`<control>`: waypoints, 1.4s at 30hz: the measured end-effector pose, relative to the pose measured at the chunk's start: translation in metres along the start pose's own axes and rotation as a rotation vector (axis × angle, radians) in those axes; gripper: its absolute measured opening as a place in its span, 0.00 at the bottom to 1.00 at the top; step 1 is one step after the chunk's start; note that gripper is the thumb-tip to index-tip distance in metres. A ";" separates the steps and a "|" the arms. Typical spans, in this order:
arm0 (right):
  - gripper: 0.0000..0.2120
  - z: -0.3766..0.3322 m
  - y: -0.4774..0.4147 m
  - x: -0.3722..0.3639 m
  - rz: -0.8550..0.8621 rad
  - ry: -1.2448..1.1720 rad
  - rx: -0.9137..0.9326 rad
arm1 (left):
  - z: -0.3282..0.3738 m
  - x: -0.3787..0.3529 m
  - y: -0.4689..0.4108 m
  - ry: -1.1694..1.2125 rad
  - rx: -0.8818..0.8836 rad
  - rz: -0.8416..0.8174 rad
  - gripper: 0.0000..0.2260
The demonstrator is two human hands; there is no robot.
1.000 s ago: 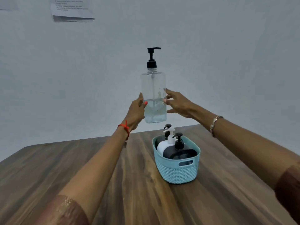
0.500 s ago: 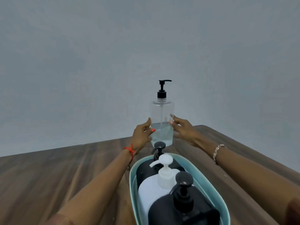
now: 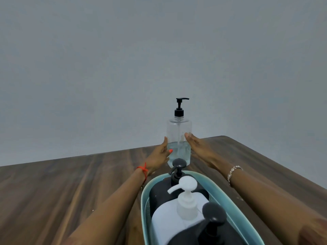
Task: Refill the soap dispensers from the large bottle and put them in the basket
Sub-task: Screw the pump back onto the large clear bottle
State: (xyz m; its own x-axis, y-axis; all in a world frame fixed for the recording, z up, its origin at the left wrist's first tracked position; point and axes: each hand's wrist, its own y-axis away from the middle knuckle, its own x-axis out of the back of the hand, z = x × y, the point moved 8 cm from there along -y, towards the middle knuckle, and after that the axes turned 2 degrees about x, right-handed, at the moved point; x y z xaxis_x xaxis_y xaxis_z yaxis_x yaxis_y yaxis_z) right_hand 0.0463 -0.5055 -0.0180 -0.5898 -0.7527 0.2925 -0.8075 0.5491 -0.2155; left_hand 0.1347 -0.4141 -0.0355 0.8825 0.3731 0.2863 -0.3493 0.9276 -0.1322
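Note:
The large clear bottle (image 3: 179, 131) has a black pump and is about a third full of clear liquid. It stands upright on the wooden table (image 3: 70, 183), just beyond the teal basket (image 3: 146, 191). My left hand (image 3: 159, 156) presses its left side, thumb on the front. My right hand (image 3: 200, 149) lies against its right side with fingers stretched out. Three dispensers stand in the basket in a row: a black one (image 3: 159, 193) farthest, a white one (image 3: 185, 206) in the middle, and another black one (image 3: 212, 220) nearest me.
A plain grey wall rises behind the table. The table's far edge runs just behind the bottle and its right corner lies to the far right. Bare wood stretches to the left of the basket.
The bottle has come down from the air, clasped between both hands, and now rests on the table behind the basket. My view has dropped closer to the basket.

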 end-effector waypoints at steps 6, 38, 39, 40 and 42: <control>0.45 -0.018 0.038 -0.001 -0.040 0.028 -0.174 | 0.027 0.028 0.036 -0.009 0.114 0.196 0.31; 0.11 -0.111 0.279 -0.223 0.144 -0.393 -0.299 | 0.043 0.074 0.441 0.260 0.292 0.667 0.16; 0.11 -0.112 0.280 -0.227 0.137 -0.383 -0.299 | 0.044 0.076 0.447 0.246 0.296 0.668 0.15; 0.12 -0.113 0.279 -0.231 0.133 -0.377 -0.292 | 0.045 0.078 0.451 0.244 0.296 0.661 0.15; 0.11 -0.114 0.280 -0.234 0.128 -0.345 -0.282 | 0.044 0.081 0.454 0.238 0.303 0.648 0.15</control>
State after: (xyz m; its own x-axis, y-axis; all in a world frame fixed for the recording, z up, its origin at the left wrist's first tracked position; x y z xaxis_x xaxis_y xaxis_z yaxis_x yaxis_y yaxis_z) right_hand -0.0414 -0.1340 -0.0405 -0.6882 -0.7233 -0.0570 -0.7255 0.6866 0.0466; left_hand 0.0343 0.0378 -0.0306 0.5035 0.8637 0.0223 -0.8625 0.5009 0.0722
